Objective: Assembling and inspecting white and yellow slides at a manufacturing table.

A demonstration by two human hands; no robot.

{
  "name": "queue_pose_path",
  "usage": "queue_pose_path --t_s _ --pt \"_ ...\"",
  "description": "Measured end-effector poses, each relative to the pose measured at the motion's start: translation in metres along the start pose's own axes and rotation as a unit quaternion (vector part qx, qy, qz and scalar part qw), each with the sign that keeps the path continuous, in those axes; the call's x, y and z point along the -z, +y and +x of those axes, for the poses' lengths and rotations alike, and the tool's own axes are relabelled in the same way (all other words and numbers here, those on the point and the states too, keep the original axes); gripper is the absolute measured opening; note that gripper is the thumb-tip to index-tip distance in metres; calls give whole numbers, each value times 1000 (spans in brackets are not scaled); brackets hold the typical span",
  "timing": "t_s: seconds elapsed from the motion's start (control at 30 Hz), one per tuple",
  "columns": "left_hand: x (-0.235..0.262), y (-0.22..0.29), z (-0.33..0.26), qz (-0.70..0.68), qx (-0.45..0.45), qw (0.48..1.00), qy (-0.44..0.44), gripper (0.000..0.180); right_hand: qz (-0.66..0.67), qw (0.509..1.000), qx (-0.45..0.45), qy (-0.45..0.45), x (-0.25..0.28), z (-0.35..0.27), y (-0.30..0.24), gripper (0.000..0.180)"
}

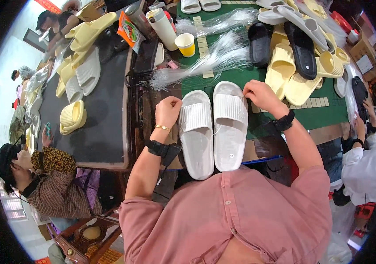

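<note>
Two pale grey slide slippers lie side by side before me, soles up toward my chest. My left hand point(168, 112) is closed, fingers curled in a pinch at the outer strap edge of the left slipper point(196, 152). At the strap of the right slipper point(231, 145), my right hand point(262, 94) pinches the outer edge in the same way. A thin white tie point(216, 130) runs between the two slippers near their inner strap edges. A small round white sticker point(231, 155) sits on the right slipper's heel. What lies between my fingertips is partly hidden.
Bundles of clear plastic ties point(210, 61) lie beyond the slippers. Yellow slippers point(280, 66) and black slippers point(301, 50) pile up at the far right. A paper cup point(185, 45) and a white bottle point(161, 28) stand at the back. Co-workers sit at both sides.
</note>
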State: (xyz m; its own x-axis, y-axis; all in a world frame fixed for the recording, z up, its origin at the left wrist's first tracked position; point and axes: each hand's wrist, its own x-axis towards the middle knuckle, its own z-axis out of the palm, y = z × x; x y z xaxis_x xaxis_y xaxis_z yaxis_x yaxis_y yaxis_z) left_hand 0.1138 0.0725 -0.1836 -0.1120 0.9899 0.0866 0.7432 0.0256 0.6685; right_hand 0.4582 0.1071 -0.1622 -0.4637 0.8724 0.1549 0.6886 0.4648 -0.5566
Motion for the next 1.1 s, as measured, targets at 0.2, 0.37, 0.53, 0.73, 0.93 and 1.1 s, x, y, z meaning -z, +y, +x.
queue_pose_path --t_s 0.2,0.37,0.53,0.73,0.93,1.1 --pt "-4 -3 6 -14 2 1000 -9 18 105 993 -27 40 -2 -2 -15 10" --pt "-5 13 5 -87 7 996 11 22 191 977 -80 59 -11 7 -32 13" --pt "-12 35 2 -156 -19 988 10 22 397 911 -93 58 -28 24 -54 15" --pt "-22 56 -5 -188 -39 981 -22 15 266 957 -54 108 -49 29 -81 14" --pt "-25 51 -6 -209 -86 974 -30 11 167 980 -16 108 -61 28 -81 11" --pt "-30 49 -4 -189 -116 975 -34 11 141 983 10 114 -66 28 -80 9"
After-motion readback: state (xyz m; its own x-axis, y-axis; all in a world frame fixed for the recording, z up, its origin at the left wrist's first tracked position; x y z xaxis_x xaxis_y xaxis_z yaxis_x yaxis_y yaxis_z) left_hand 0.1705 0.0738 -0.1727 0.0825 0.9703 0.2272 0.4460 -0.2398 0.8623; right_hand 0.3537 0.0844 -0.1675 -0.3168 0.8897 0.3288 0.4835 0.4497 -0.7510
